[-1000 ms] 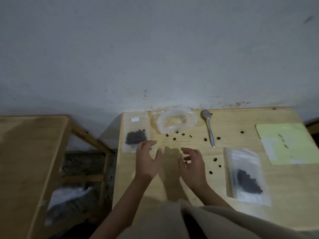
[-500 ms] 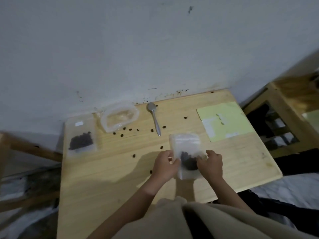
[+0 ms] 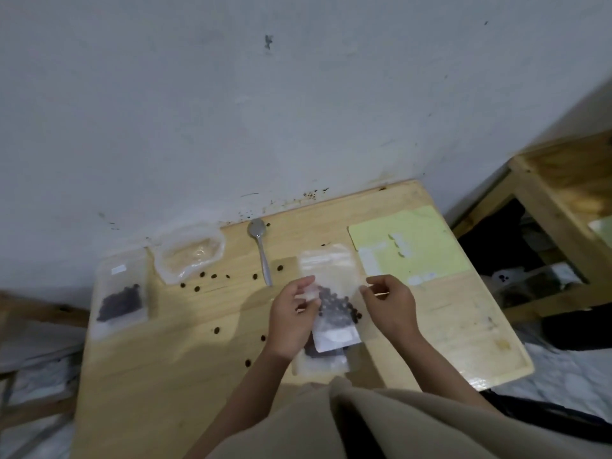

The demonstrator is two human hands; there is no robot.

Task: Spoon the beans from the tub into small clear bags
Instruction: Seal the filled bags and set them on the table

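Sleeve point(image 3: 381, 422): beige cloth, bottom centre of the frame, nearest to you.
Lower bag point(image 3: 319, 362): small clear bag of dark beans lying flat on the table, just below your hands and partly under the held bag.
Left hand point(image 3: 291, 321): centre of the frame; your thumb and fingers pinch the left edge of the held bag.
Right hand point(image 3: 390, 304): right of centre; fingers curled, fingertips at the bag's right edge. You cannot tell from this view whether they grip it.
Held bag point(image 3: 334, 299): clear zip bag between your hands, with a cluster of dark beans in its middle.
Table point(image 3: 165, 376): light wood, against the wall.
Loose beans point(image 3: 217, 330): scattered singly over the table, left of your hands and near the tub.
Filled bag point(image 3: 121, 298): at the table's left edge, flat, with beans inside.
Spoon point(image 3: 261, 250): metal, lying untouched above your left hand, bowl toward the wall.
Tub point(image 3: 190, 253): clear plastic, upper left of the table, near the wall.
Green sheet point(image 3: 410, 243): pale paper, upper right of the table.
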